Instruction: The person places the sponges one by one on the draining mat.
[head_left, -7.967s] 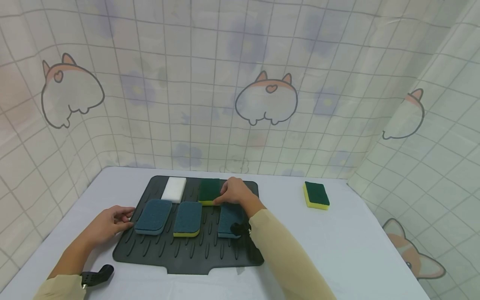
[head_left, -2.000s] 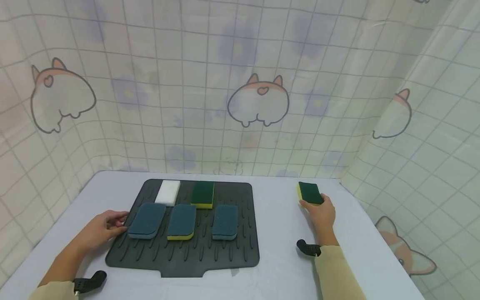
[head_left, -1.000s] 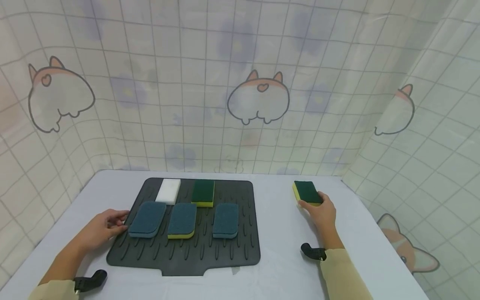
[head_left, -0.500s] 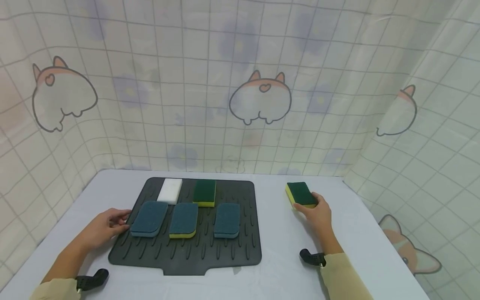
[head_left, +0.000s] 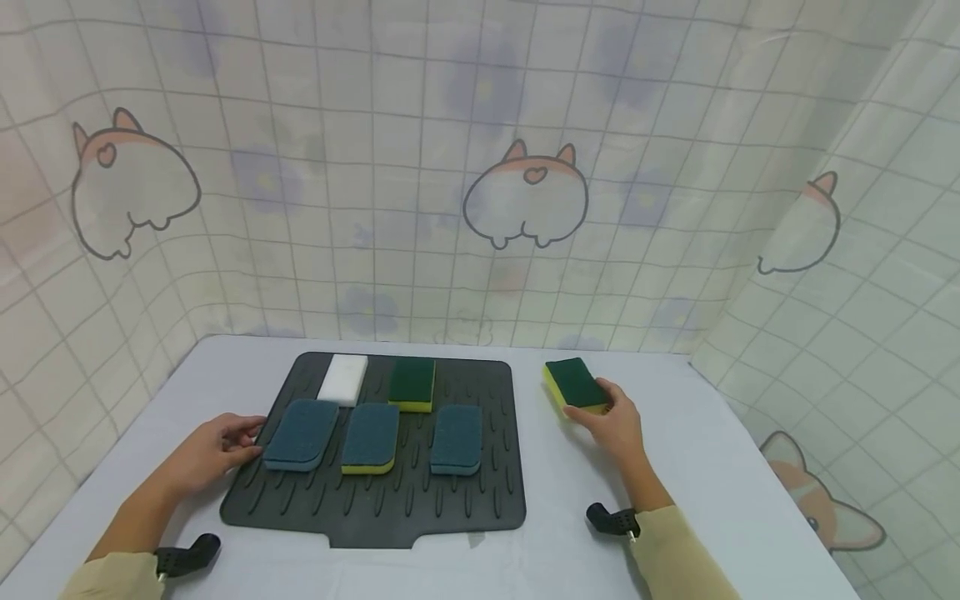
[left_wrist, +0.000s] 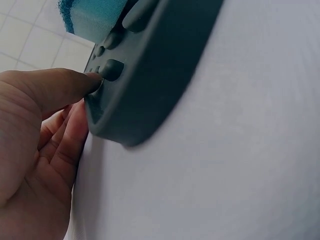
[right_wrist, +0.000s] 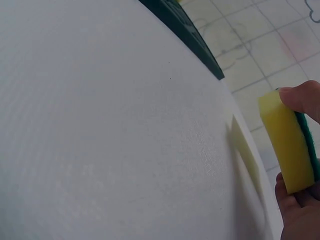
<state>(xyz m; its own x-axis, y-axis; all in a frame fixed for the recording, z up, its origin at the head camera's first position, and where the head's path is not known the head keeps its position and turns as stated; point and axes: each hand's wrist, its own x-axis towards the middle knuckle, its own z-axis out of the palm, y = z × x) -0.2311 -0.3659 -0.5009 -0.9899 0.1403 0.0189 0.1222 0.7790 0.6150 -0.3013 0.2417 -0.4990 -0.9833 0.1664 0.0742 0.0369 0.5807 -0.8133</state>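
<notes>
My right hand (head_left: 615, 423) grips a green-topped yellow scouring sponge (head_left: 576, 385) to the right of the dark ridged drying mat (head_left: 480, 518). In the right wrist view this sponge (right_wrist: 286, 147) is raised off the table, its shadow apart from it. My left hand (head_left: 206, 454) pinches the mat's left edge; the left wrist view has the thumb (left_wrist: 65, 90) on top and the other fingers at the side. On the mat lie a white sponge (head_left: 343, 380), another green-yellow sponge (head_left: 412, 383) and, in front, three blue-topped sponges, the leftmost one (head_left: 302, 435) nearest my left hand.
The mat lies on a white-covered table (head_left: 712, 500). A checked curtain (head_left: 390, 167) with cartoon animals closes off the back and sides. Black wrist cameras stick out from both cuffs, the right one (head_left: 611, 520) above the bare cloth.
My right hand went from the mat to the sponge on the right, took hold of it and has carried it leftwards towards the mat. The left hand stays at the mat's edge.
</notes>
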